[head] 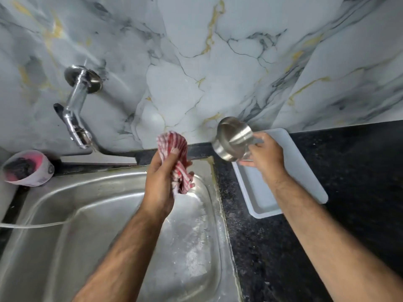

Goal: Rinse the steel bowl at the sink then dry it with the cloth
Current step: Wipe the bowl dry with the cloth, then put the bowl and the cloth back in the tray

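Observation:
My right hand [265, 156] grips the small steel bowl [232, 138] by its rim, tilted with its base turned toward the left, above the near-left corner of a white tray. My left hand [162, 177] is closed around a bunched red-and-white checked cloth [176, 153] over the right part of the steel sink [87, 214]. Cloth and bowl are apart, with a gap between them. The wall tap [75, 112] at the left shows no running water.
A white plastic tray [305, 177] lies on the black granite counter [349, 214] right of the sink. A white cup with pink and dark contents [27, 167] sits at the sink's back left. A thin white hose [32, 225] crosses the sink's left side. Marble wall behind.

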`<state>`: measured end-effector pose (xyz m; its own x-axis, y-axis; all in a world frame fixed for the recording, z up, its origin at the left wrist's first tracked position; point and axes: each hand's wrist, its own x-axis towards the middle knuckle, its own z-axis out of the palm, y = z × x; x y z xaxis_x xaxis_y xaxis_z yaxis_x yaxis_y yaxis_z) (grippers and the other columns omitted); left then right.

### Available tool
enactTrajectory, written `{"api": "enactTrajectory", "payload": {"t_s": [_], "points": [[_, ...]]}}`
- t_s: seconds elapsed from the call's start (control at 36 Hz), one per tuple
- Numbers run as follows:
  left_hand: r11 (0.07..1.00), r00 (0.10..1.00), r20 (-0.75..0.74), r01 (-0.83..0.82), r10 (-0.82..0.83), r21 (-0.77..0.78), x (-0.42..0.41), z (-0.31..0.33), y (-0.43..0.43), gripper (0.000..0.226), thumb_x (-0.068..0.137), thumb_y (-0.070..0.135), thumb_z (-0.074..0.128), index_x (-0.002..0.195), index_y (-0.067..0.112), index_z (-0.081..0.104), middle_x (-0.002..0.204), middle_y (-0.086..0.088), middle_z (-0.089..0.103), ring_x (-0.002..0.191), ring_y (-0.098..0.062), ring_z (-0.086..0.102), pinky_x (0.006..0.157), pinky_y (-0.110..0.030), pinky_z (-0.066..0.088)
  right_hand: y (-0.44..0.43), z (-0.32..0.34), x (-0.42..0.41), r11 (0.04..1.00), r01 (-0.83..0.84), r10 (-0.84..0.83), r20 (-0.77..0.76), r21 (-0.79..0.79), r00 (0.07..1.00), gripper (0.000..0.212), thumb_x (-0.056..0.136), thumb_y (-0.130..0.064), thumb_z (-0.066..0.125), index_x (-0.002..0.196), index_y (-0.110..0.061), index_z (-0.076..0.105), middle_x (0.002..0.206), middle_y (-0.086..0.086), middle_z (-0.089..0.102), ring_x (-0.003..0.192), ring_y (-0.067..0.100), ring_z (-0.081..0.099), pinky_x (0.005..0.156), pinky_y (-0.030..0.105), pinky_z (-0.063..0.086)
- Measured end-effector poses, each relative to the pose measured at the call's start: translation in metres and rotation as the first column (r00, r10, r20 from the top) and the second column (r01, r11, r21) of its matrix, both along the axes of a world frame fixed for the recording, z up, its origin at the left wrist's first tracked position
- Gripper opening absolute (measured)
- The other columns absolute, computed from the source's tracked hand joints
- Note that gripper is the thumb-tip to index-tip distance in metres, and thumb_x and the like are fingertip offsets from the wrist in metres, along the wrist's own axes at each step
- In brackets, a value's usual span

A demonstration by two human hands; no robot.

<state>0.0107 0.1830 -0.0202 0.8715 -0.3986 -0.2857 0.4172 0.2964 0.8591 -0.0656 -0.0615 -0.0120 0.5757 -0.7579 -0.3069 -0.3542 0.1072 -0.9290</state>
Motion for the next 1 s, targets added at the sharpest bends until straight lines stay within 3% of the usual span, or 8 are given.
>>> {"api": "enactTrajectory", "payload": {"t_s": [0.14, 0.25, 0.58, 0.72, 0.78, 0.86, 0.92, 1.0], "points": [[0.993, 0.970, -0.212, 0.112, -0.118, -0.043, -0.022, -0.024, 0.000, 0.036, 0.102, 0.039, 0.062, 0.134, 0.024, 0.065, 0.112, -0.014, 0.079, 0.086, -0.030, 0.079, 0.067, -0.041, 0.064, -0.071, -0.026, -0.014, 0.990, 0.137, -0.138, -0.122, -0.010, 0.983, 0.033, 0.103, -0.005, 0.066, 0.136, -0.011, 0.066, 0.136, 0.020, 0.069, 0.087, 0.037, 0.082, 0.058, 0.036, 0.069], [0.987, 0.955, -0.248, 0.151, -0.160, -0.058, -0.039, -0.036, -0.006, 0.024, 0.103, 0.039, 0.060, 0.116, 0.027, 0.076, 0.102, -0.015, 0.079, 0.079, -0.030, 0.078, 0.061, -0.038, 0.062, -0.095, -0.051, -0.023, 0.985, 0.168, -0.174, -0.220, -0.047, 0.960, 0.030, 0.105, -0.005, 0.063, 0.135, -0.008, 0.065, 0.144, 0.018, 0.063, 0.101, 0.044, 0.078, 0.070, 0.046, 0.069], [0.966, 0.973, -0.087, 0.225, -0.216, 0.124, -0.057, -0.036, -0.021, 0.026, 0.098, 0.038, 0.062, 0.121, 0.032, 0.072, 0.104, -0.011, 0.079, 0.084, -0.028, 0.076, 0.073, -0.042, 0.061, -0.113, -0.092, -0.028, 0.985, 0.119, -0.160, -0.394, -0.127, 0.905, 0.044, 0.098, 0.012, 0.055, 0.138, -0.006, 0.062, 0.149, 0.019, 0.058, 0.111, 0.049, 0.073, 0.077, 0.056, 0.070], [0.917, 0.946, 0.043, 0.301, -0.322, 0.262, -0.062, -0.023, -0.034, 0.030, 0.103, 0.035, 0.061, 0.132, 0.040, 0.068, 0.119, -0.002, 0.079, 0.103, -0.023, 0.076, 0.086, -0.039, 0.056, -0.099, -0.072, -0.041, 0.880, -0.232, -0.088, -0.620, -0.415, 0.779, 0.050, 0.108, -0.037, 0.058, 0.141, -0.001, 0.057, 0.141, 0.028, 0.062, 0.123, 0.047, 0.063, 0.094, 0.052, 0.061], [0.893, 0.913, 0.163, 0.308, -0.374, 0.327, -0.061, -0.014, -0.048, 0.034, 0.106, 0.030, 0.061, 0.137, 0.042, 0.064, 0.126, 0.009, 0.077, 0.114, -0.013, 0.073, 0.095, -0.032, 0.055, -0.089, -0.057, -0.047, 0.849, -0.251, -0.066, -0.564, -0.465, 0.823, 0.060, 0.108, -0.052, 0.053, 0.132, 0.002, 0.064, 0.131, 0.028, 0.066, 0.120, 0.046, 0.064, 0.094, 0.049, 0.058], [0.824, 0.738, 0.459, 0.231, -0.495, 0.517, -0.055, 0.008, -0.075, 0.035, 0.107, 0.029, 0.061, 0.139, 0.044, 0.062, 0.124, 0.021, 0.074, 0.112, 0.000, 0.067, 0.092, -0.026, 0.050, -0.068, -0.027, -0.053, 0.984, -0.179, 0.169, -0.272, -0.012, 0.947, 0.073, 0.099, -0.070, 0.057, 0.111, 0.000, 0.075, 0.108, 0.026, 0.079, 0.091, 0.037, 0.079, 0.072, 0.037, 0.062], [0.700, 0.456, 0.601, 0.069, -0.656, 0.711, -0.052, 0.021, -0.095, 0.045, 0.106, 0.032, 0.059, 0.151, 0.032, 0.054, 0.136, 0.007, 0.067, 0.119, -0.010, 0.061, 0.097, -0.032, 0.050, -0.057, -0.008, -0.058, 0.816, -0.274, 0.327, -0.017, 0.509, 0.945, 0.101, 0.077, -0.089, 0.062, 0.122, -0.001, 0.077, 0.116, 0.027, 0.081, 0.100, 0.037, 0.082, 0.076, 0.041, 0.068], [0.454, 0.086, 0.477, -0.200, -0.875, 0.868, -0.049, 0.041, -0.124, 0.066, 0.098, 0.048, 0.061, 0.158, 0.028, 0.043, 0.151, -0.007, 0.052, 0.128, -0.032, 0.057, 0.100, -0.047, 0.054, -0.056, 0.011, -0.066, 0.591, -0.443, 0.379, 0.253, 0.674, 0.890, 0.098, 0.068, -0.089, 0.071, 0.130, -0.013, 0.079, 0.129, 0.020, 0.079, 0.117, 0.038, 0.077, 0.087, 0.048, 0.067]]}}
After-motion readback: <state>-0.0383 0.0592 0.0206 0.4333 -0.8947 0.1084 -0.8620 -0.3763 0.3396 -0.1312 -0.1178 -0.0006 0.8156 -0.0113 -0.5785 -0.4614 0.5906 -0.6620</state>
